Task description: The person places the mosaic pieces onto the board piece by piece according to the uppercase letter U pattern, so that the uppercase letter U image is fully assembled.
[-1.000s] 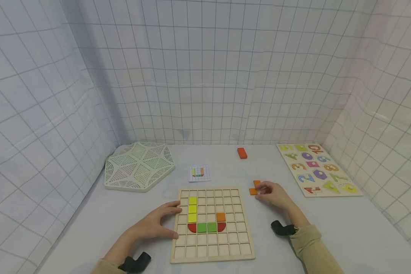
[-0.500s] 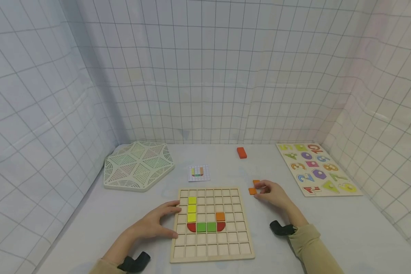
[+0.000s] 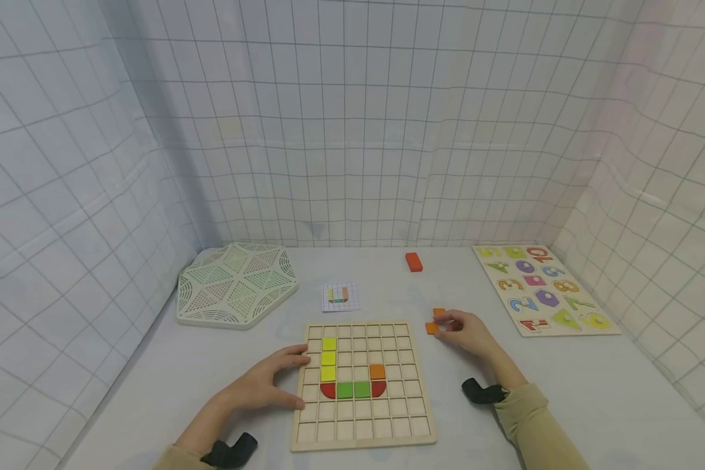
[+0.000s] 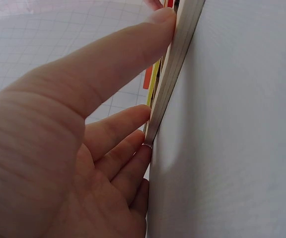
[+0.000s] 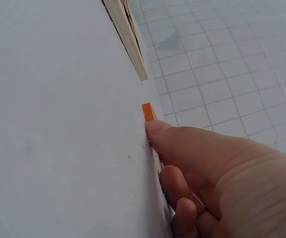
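Note:
A wooden grid board lies in front of me in the head view. Set in its cells are yellow squares, green squares, red curved pieces and an orange square. My left hand rests against the board's left edge, thumb and fingertips touching it with the fingers spread. To the right of the board, my right hand pinches at an orange square tile on the table. Another orange tile lies just behind it, partly covered by the fingers. In the right wrist view the thumb touches an orange tile.
A small pattern card with a coloured U shape lies behind the board. Farther back is a red block. A pale hexagonal panel stands at the left, a number puzzle board at the right. Grid-patterned cloth walls surround the table.
Both hands hold nearly the same positions. The whole head view has shifted very slightly; no piece has visibly moved on the table or board.

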`<move>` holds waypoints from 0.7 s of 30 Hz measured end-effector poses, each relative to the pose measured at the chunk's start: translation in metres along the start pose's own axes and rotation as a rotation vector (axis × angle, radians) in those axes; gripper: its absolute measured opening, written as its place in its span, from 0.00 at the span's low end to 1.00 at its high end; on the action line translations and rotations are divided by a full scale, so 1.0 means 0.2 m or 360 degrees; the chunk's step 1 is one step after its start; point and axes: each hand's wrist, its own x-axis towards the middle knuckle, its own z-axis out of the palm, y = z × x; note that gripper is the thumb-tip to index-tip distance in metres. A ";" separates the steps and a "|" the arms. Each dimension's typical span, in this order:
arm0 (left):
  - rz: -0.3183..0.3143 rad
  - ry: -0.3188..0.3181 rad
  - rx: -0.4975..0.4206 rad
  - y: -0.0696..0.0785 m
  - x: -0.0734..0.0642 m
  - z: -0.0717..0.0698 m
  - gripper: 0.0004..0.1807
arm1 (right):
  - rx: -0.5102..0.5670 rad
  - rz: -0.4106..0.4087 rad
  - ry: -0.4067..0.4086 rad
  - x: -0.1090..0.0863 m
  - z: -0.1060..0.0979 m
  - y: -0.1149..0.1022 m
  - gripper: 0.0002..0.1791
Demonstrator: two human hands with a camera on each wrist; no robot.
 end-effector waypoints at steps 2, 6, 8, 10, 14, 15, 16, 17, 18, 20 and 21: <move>0.0000 0.0001 0.0000 0.00 0.00 0.00 0.39 | -0.0032 0.0007 0.0016 0.00 0.00 0.00 0.17; -0.0001 0.0003 0.0001 0.00 0.00 0.00 0.38 | -0.0063 0.0038 0.0057 0.00 0.01 0.00 0.16; -0.0002 0.0002 0.0001 0.00 0.00 0.00 0.38 | -0.0067 0.0057 0.0067 0.00 0.01 0.00 0.16; -0.0003 0.0002 -0.0003 0.00 0.00 0.00 0.38 | -0.0056 0.0078 0.0074 0.00 0.01 0.00 0.16; -0.0008 0.0001 -0.0002 0.00 0.00 0.00 0.39 | -0.0036 0.0115 0.0079 0.01 0.02 0.01 0.17; -0.0010 0.0002 -0.0001 0.00 0.00 0.00 0.39 | -0.0023 0.0119 0.0082 0.01 0.02 0.01 0.17; -0.0013 0.0002 0.0000 0.00 0.00 0.00 0.39 | -0.0013 0.0120 0.0081 0.01 0.01 0.00 0.17; -0.0015 0.0002 0.0000 0.00 0.00 0.00 0.39 | -0.0002 0.0119 0.0081 0.01 0.01 0.00 0.17; -0.0016 0.0002 0.0001 0.00 0.00 0.00 0.39 | 0.0010 0.0112 0.0079 0.01 0.01 0.00 0.16; -0.0017 0.0000 0.0004 0.00 0.00 0.00 0.39 | 0.0049 0.0113 0.0060 0.01 0.01 -0.01 0.16; -0.0017 0.0000 0.0006 0.00 0.00 0.00 0.39 | 0.0081 0.0115 0.0050 0.01 0.01 -0.01 0.16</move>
